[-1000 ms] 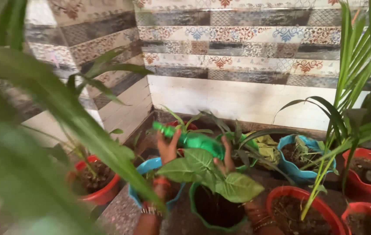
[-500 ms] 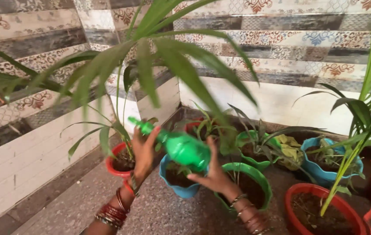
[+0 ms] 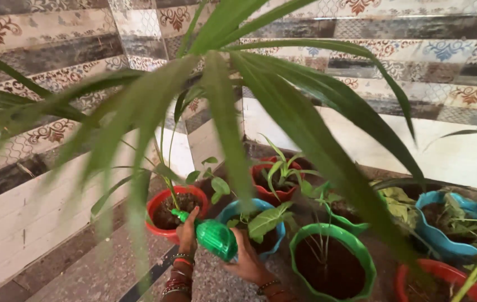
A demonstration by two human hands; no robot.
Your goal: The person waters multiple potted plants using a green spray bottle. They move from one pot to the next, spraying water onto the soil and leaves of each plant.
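Left hand: the left hand (image 3: 187, 232) is closed round the neck of the green bottle (image 3: 211, 237), steering the mouth at the red pot (image 3: 161, 202) just ahead.
Right hand: the right hand (image 3: 247, 262) cups the bottle's fat end from below, fingers curled, tipping it.
Around: the blue pot (image 3: 237, 209) sits just beyond the right hand; palm fronds (image 3: 283, 106) hang above.

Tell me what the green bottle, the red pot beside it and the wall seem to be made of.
Green bottle: probably translucent plastic; light glows through its glossy body.
Red pot: likely moulded plastic, with a smooth, shiny, thin rim.
Wall: apparently glazed ceramic tile, given the printed patterns, grout lines and slight sheen.
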